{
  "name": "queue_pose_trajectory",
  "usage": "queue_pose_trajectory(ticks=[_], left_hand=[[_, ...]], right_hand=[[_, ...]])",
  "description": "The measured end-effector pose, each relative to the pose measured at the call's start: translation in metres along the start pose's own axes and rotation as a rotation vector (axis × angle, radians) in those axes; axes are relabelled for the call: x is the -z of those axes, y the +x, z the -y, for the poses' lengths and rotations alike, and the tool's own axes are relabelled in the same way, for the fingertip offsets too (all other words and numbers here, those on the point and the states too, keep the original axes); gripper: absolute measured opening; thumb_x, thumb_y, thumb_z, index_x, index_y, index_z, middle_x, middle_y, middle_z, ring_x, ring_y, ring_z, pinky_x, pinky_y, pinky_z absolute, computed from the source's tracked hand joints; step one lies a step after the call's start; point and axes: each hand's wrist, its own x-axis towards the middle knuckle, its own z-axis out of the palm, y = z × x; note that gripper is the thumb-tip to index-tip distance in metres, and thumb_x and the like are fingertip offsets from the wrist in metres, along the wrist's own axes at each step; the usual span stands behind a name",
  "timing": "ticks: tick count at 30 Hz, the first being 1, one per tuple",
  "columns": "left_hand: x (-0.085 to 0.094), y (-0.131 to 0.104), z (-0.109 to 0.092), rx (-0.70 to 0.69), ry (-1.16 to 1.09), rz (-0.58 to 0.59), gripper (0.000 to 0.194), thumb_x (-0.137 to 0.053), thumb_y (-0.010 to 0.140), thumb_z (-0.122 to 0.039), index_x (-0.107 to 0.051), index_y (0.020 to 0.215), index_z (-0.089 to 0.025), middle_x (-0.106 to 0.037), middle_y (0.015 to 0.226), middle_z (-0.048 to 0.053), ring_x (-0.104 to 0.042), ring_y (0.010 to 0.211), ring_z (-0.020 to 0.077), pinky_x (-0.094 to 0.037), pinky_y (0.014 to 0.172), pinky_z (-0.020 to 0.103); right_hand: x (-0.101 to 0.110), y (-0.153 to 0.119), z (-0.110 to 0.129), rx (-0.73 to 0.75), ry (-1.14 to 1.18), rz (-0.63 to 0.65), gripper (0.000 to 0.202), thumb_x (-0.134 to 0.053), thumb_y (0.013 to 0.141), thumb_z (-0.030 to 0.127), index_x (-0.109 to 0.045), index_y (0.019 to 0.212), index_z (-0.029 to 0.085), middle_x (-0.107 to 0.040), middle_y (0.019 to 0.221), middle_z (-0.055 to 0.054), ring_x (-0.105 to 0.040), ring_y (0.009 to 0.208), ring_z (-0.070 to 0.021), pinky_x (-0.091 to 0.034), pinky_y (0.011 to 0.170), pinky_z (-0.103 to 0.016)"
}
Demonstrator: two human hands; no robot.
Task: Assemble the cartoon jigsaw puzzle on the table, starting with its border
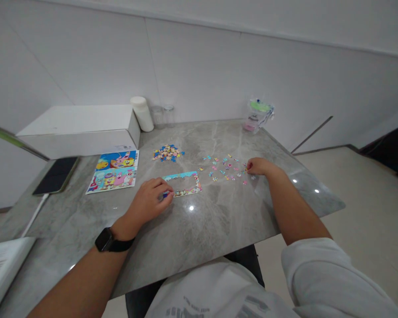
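My left hand is closed at the left end of a partly joined jigsaw border, its bent fingers covering that end. The border lies flat, with grey tabletop showing through its middle. A small dark blue patch shows by my left fingertips. To the right, several loose jigsaw pieces in pastel colours are spread out. At their right side my right hand pinches a small jigsaw piece, mostly hidden by the fingers. Behind the border sits a heap of blue and yellow jigsaw pieces.
A cartoon picture sheet lies left, beside a dark phone with a white cable. Behind stand a white box, a white bottle and two clear glasses. A plastic bag sits back right on the grey table.
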Motion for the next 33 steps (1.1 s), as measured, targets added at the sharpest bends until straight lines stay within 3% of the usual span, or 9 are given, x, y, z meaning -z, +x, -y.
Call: queue_pose_trajectory(ticks=[4,9,15,21,24,29,33], left_hand=[[0.002,0.001,-0.002,0.032,-0.005,-0.015,0.023,-0.059,0.102,-0.036,-0.077,0.101,-0.021,-0.072,0.102,0.008,-0.067,0.096,0.0230,-0.051,0.089,0.039],[0.003,0.000,-0.003,0.061,0.009,-0.009,0.022,-0.061,0.101,-0.035,-0.078,0.103,-0.021,-0.072,0.103,0.008,-0.067,0.097,0.0237,-0.050,0.088,0.039],[0.001,-0.001,-0.002,0.052,0.001,-0.018,0.021,-0.062,0.101,-0.033,-0.078,0.105,-0.021,-0.072,0.104,0.009,-0.067,0.099,0.0242,-0.050,0.090,0.040],[0.001,-0.002,-0.005,0.038,-0.040,-0.003,0.019,-0.065,0.100,-0.031,-0.079,0.108,-0.021,-0.071,0.106,0.008,-0.066,0.100,0.0239,-0.052,0.092,0.040],[0.001,-0.001,-0.006,0.035,-0.058,0.012,0.020,-0.065,0.099,-0.030,-0.079,0.108,-0.021,-0.071,0.106,0.009,-0.066,0.100,0.0242,-0.052,0.092,0.040],[0.001,-0.001,-0.005,0.011,-0.095,0.045,0.021,-0.064,0.099,-0.030,-0.079,0.111,-0.020,-0.071,0.105,0.010,-0.066,0.100,0.0243,-0.052,0.090,0.040],[0.001,-0.001,-0.005,-0.018,-0.114,0.072,0.022,-0.062,0.101,-0.031,-0.079,0.112,-0.021,-0.071,0.103,0.009,-0.066,0.098,0.0235,-0.051,0.090,0.039]], right_hand=[[-0.002,0.008,-0.003,0.030,0.039,0.031,0.016,-0.073,0.076,0.010,-0.081,0.087,0.018,-0.081,0.095,-0.010,-0.073,0.088,-0.0222,-0.047,0.074,-0.028],[-0.008,0.015,-0.002,0.062,0.065,-0.030,0.028,-0.072,0.074,0.006,-0.079,0.098,0.018,-0.081,0.103,-0.011,-0.071,0.088,-0.0214,-0.047,0.074,-0.028],[-0.010,0.017,-0.007,0.104,0.028,0.024,0.020,-0.070,0.076,0.012,-0.077,0.092,0.019,-0.080,0.092,-0.008,-0.072,0.084,-0.0206,-0.047,0.070,-0.028],[0.011,0.018,-0.006,0.146,0.071,-0.003,0.006,-0.073,0.075,0.023,-0.074,0.081,0.021,-0.078,0.086,-0.005,-0.071,0.083,-0.0221,-0.048,0.072,-0.030],[0.037,0.013,0.020,0.233,0.142,-0.070,0.011,-0.074,0.077,0.026,-0.074,0.087,0.021,-0.077,0.086,-0.006,-0.069,0.081,-0.0213,-0.048,0.071,-0.030],[0.081,-0.020,0.099,0.478,0.212,-0.194,0.015,-0.068,0.087,0.031,-0.076,0.096,0.022,-0.078,0.093,-0.005,-0.068,0.082,-0.0194,-0.047,0.071,-0.028],[0.091,-0.051,0.161,0.677,0.256,-0.243,0.013,-0.068,0.089,0.028,-0.076,0.098,0.023,-0.077,0.089,-0.003,-0.066,0.080,-0.0181,-0.046,0.073,-0.028]])
